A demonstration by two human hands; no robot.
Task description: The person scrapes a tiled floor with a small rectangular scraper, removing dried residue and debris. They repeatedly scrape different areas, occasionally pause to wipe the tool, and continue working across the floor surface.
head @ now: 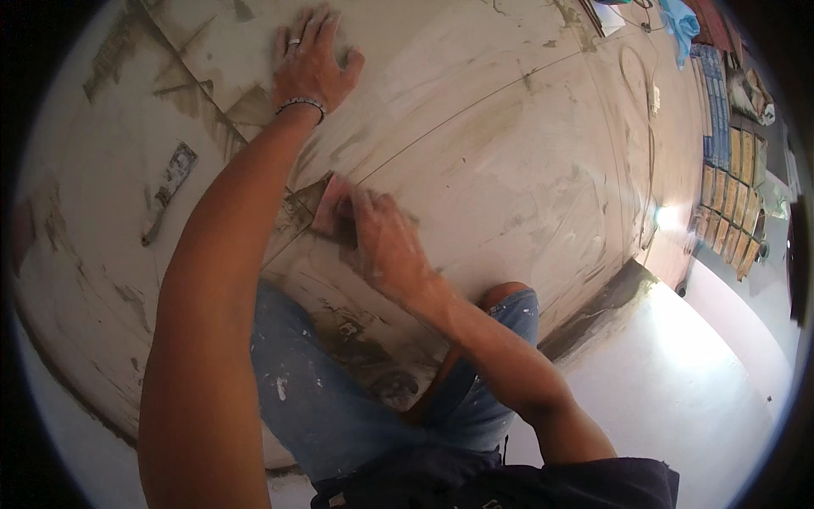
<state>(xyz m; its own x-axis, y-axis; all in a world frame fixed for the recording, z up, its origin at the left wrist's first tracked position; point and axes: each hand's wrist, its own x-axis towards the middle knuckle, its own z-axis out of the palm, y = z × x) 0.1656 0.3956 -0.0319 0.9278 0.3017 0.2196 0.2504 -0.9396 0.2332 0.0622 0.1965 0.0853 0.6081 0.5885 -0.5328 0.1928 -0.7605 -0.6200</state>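
Observation:
My left hand (313, 67), with a ring and a bracelet, lies palm down on the dusty tiled floor (483, 165), fingers spread and holding nothing. Closer to my knees, my right hand (395, 251) grips a pinkish flat pad (327, 207), perhaps a rubber float or a sponge; my fingers hide part of it. The pad rests against the floor where joint lines meet, beside a smear of dark grey paste (294, 216). To the left of my left forearm lies a putty knife (172, 184), its blade caked with residue.
Stacked boxes (731, 197) stand at the far right near a bright lamp (666, 217). A cable (650, 153) runs along the floor there. A light blue cloth (680, 28) is at the upper right. A white wall (642, 375) rises on my right.

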